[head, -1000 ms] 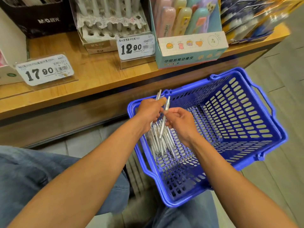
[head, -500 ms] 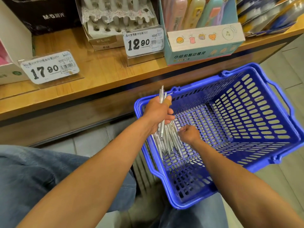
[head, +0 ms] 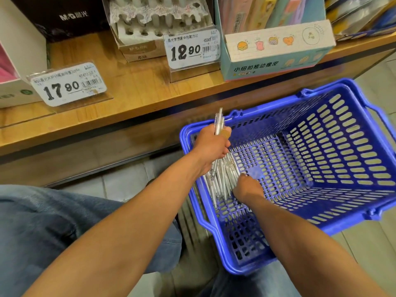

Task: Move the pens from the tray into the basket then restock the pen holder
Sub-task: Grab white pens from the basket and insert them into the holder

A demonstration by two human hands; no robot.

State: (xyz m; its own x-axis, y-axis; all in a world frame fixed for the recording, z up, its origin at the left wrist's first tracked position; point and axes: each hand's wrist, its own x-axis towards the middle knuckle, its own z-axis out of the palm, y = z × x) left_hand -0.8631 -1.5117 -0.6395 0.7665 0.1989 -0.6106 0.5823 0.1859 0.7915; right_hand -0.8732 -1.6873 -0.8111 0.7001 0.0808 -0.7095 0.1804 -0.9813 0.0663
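A blue slotted basket (head: pixel 353 163) sits on the floor below the wooden shelf. Several clear white pens (head: pixel 222 183) lie in a pile in its near left corner. My left hand (head: pixel 211 146) grips a small bunch of pens upright (head: pixel 219 123) above the basket's left rim; their tops stick out past my fingers. My right hand (head: pixel 246 187) is down in the basket with its fingers curled at the pile; I cannot tell whether it holds a pen. The white pen holder (head: pixel 154 28) with rows of round holes stands at the back of the shelf.
The wooden shelf (head: pixel 132 91) carries price tags 17.90 (head: pixel 68 86) and 12.90 (head: pixel 192 50), a black box (head: pixel 64 16) at the back left and a pale blue eraser display box (head: pixel 276 50) on the right. My knees in jeans (head: pixel 53 228) are near the basket.
My right hand let go of the pen passed to the left hand and dropped into the pile. The left hand's bunch grew and rose slightly. The view shifted closer to the shelf.
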